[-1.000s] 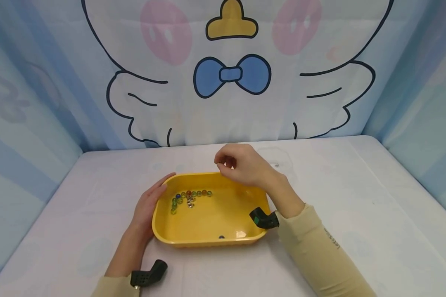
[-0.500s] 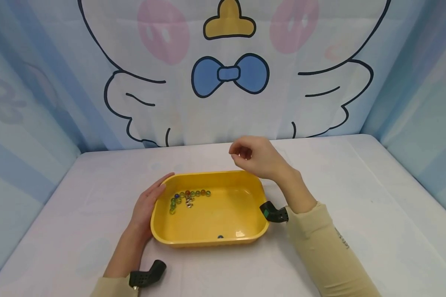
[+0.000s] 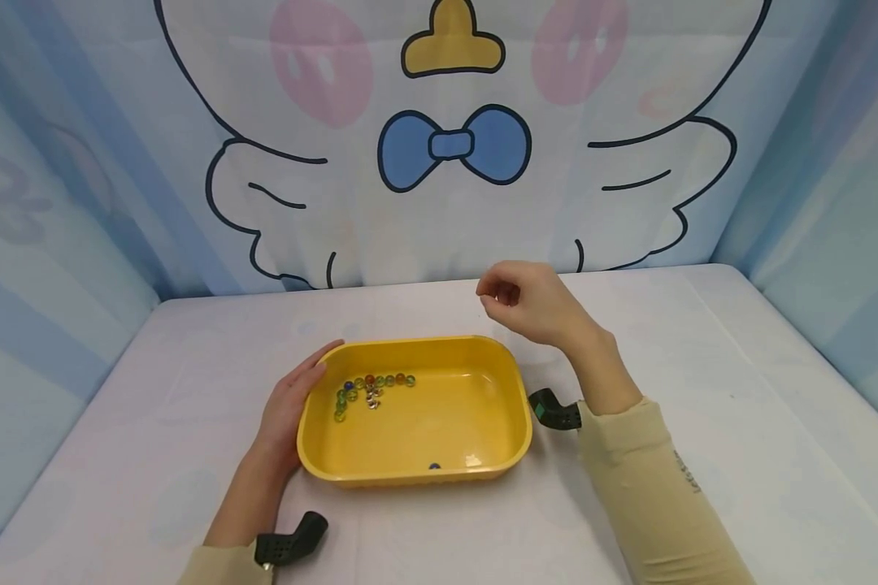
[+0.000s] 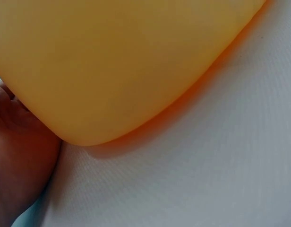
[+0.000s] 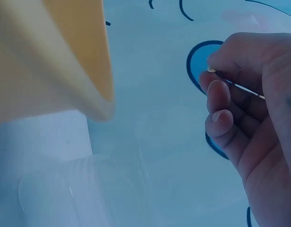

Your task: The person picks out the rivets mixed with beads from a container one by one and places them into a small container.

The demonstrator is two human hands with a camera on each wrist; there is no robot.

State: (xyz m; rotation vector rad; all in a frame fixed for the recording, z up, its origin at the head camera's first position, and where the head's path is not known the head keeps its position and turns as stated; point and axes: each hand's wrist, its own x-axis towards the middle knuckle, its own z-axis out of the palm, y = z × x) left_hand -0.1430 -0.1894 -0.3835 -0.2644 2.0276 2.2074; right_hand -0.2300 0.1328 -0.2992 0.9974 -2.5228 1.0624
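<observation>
Guessing light, stiff plastic for the yellow tray (image 3: 424,431) toward the table's (image 3: 724,357) far edge — best taken by the rim (image 3: 410,340), as grasped by left grip (image 3: 289,406) — can't tell if pinching anything with right grip (image 3: 534,304).

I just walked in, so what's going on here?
A person's left hand holds the left end of a tray. Most marbles inside sit far left, beside small shiny bits; one blue marble lies at the near side. The right hand hovers past the far right corner, fingers curled; whether it pinches anything is unclear.
</observation>
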